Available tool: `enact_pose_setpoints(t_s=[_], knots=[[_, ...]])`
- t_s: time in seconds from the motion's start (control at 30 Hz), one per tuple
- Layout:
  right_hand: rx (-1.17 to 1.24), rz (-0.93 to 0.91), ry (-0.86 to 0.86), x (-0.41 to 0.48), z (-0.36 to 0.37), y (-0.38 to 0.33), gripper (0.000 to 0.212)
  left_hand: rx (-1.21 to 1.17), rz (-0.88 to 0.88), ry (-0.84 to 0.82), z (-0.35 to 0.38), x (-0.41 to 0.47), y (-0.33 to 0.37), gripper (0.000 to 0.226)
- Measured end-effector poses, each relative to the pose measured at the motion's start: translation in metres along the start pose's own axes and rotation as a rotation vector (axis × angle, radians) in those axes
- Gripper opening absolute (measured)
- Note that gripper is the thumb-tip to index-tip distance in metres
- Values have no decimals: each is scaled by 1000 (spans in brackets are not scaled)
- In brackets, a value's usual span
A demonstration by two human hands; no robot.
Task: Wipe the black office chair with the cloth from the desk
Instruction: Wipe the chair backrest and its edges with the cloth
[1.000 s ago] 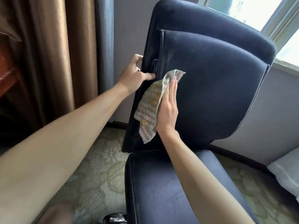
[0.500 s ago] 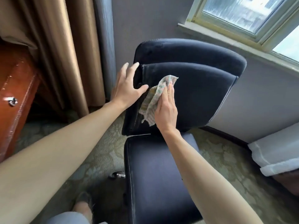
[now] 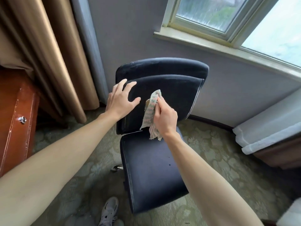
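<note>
— At the backrest's (image 3: pixel 175 95) left edge, what are the hands doing?
— The left hand (image 3: pixel 121 101) rests there, fingers spread wide. The right hand (image 3: pixel 165 118), beside it, is curled round the cloth (image 3: pixel 150 110), held to the backrest's front.
— How far along?
— Seemingly midway: the black office chair (image 3: pixel 143 149) shows pale dust along its top edge, and the seat (image 3: pixel 154 173) looks unwiped.

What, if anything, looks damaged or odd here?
The backrest has a pale, dusty-looking film along its top edge. The seat shows two small dark specks, possibly holes. Nothing looks spilled or askew.
</note>
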State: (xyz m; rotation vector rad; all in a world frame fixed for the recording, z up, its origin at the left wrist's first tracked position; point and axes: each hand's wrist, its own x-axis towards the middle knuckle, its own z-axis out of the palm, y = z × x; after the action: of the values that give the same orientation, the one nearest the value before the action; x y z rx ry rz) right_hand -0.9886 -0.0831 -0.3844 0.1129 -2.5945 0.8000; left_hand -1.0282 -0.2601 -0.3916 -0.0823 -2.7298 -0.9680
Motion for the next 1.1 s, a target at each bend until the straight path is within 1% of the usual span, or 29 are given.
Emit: enact_pose_setpoints(t_s=[0.23,0.43,0.6,0.77,0.93,1.0,1.1], knots=[[-3,129,-19,19,-15,9,29,0,52,-44,6,24,21,56],[54,204,5,34,-29,41,24,1,57,-55,26,46,53,52],[90,224,-17,48,-44,90,27,28,29,-44,61,58,94,50],[154,223,-76,66,-73,163,29,49,-20,-35,118,64,153,50],[194,246,-132,72,-110,230,30,111,-70,-83,174,67,219,49],[193,269,-161,75,-124,254,32,146,-71,-100,187,71,239,50],[201,314,-151,81,-138,280,31,211,-50,-126,197,82,262,50]])
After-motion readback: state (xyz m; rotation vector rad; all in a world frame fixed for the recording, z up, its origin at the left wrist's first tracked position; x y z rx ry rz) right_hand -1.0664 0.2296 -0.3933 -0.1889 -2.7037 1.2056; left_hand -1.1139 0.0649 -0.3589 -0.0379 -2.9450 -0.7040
